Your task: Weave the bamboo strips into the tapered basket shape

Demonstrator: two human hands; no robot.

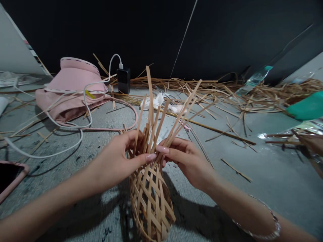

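Observation:
Between my hands stands a woven basket (pixel 151 198) of flat tan strips, its lower body an open lattice and its loose strip ends fanning upward. My left hand (pixel 128 151) is closed round the left side of the weave, thumb pressed on the strips at the front. Pinched in my right hand (pixel 181 156) are strips on the right side, with thumb and fingers close to my left thumb. Several strip ends (pixel 161 121) rise above both hands. The fingers behind the weave are partly hidden.
Left lie a pink visor hat (pixel 78 75), a white cable (pixel 50 156) plugged into a black power bank (pixel 123 80), and a phone (pixel 11 178). Loose strips (pixel 227 90) pile along the dark wall, with a plastic bottle (pixel 254 80) and green object (pixel 306 107) at right.

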